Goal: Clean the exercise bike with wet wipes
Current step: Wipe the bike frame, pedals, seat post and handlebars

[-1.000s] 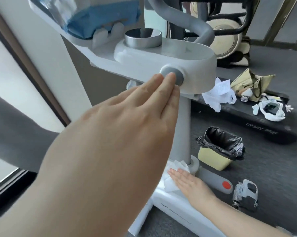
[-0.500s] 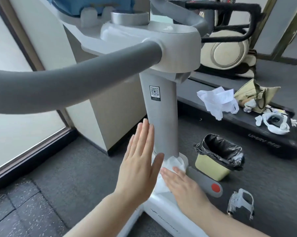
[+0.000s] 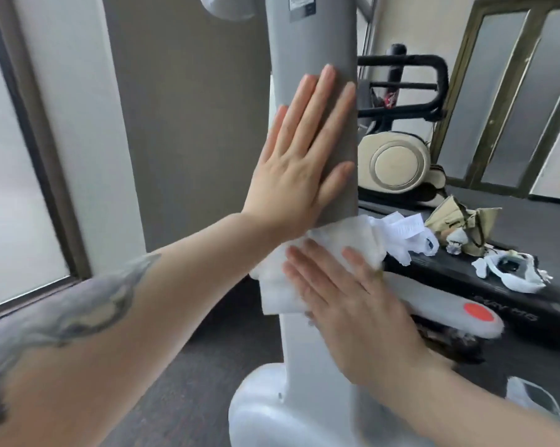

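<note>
The exercise bike's grey upright post [image 3: 307, 37] fills the middle of the view, with its white lower column [image 3: 307, 359] below. My left hand [image 3: 301, 162] lies flat against the grey post, fingers straight and pointing up. Just below it, my right hand [image 3: 346, 304] presses a white wet wipe [image 3: 320, 250] against the post where grey meets white, fingers straight. The wipe wraps part of the way round the post.
A white crank arm with a red dot [image 3: 459, 311] sticks out to the right. Behind it a black treadmill deck [image 3: 504, 298] carries crumpled white wipes [image 3: 401, 233], a tan wrapper [image 3: 459, 221] and other scraps. A beige machine [image 3: 398, 162] stands further back. A window [image 3: 11, 156] is on the left.
The view has dropped and closed in on the post. My left hand moved from beside the post to flat on it, higher up. My right hand slid the wipe up from the base.
</note>
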